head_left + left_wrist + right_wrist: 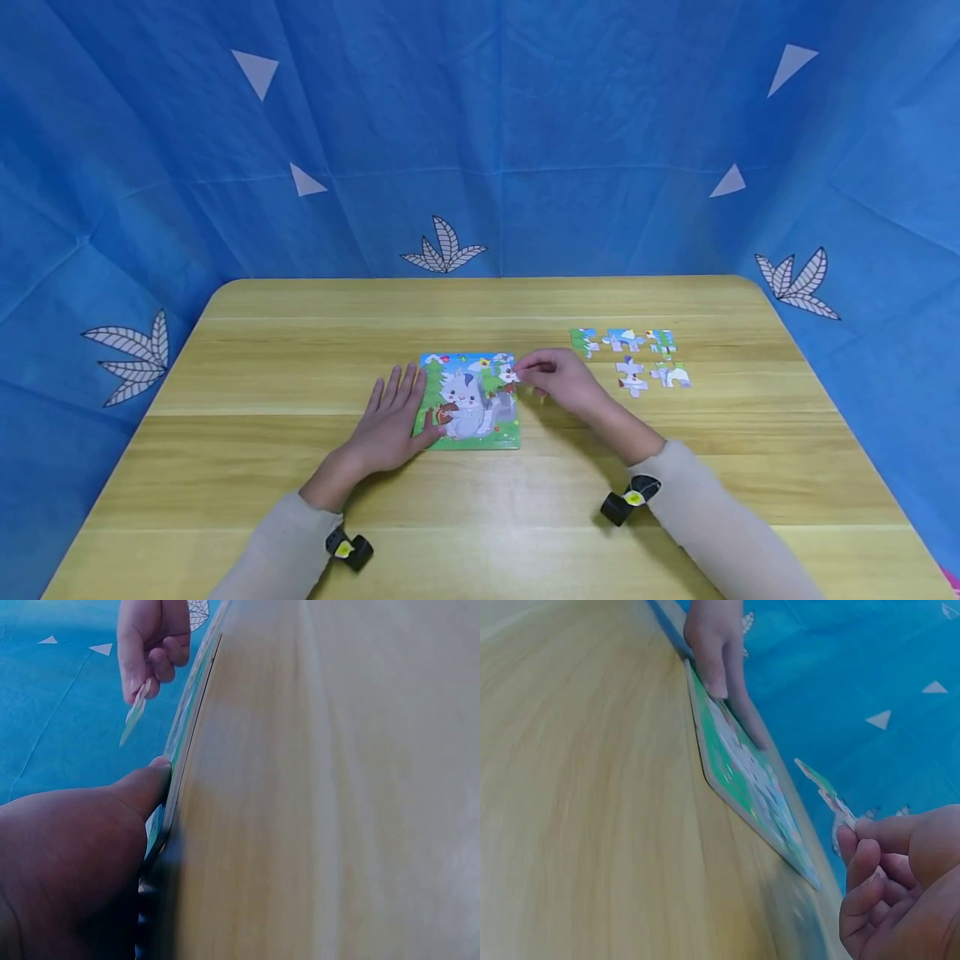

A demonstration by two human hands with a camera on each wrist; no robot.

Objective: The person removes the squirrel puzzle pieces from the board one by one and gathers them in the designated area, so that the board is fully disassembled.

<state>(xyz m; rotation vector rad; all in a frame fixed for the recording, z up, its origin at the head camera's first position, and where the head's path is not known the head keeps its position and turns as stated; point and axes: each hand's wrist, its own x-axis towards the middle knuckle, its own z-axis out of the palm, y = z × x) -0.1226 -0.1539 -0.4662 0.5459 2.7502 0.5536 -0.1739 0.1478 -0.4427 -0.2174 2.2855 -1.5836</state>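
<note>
A squirrel jigsaw puzzle board lies flat on the wooden table. My left hand rests on its left side with straight, spread fingers, the thumb over the picture. Between thumb and fingertips my right hand pinches a puzzle piece above the board's upper right part. The right wrist view shows that piece tilted and raised off the board. In the left wrist view the piece also hangs apart from the board.
Several loose puzzle pieces lie right of the board, in two rough rows. The wooden table ends at a blue cloth backdrop behind it. A small black camera sits on the right wrist, another on the left.
</note>
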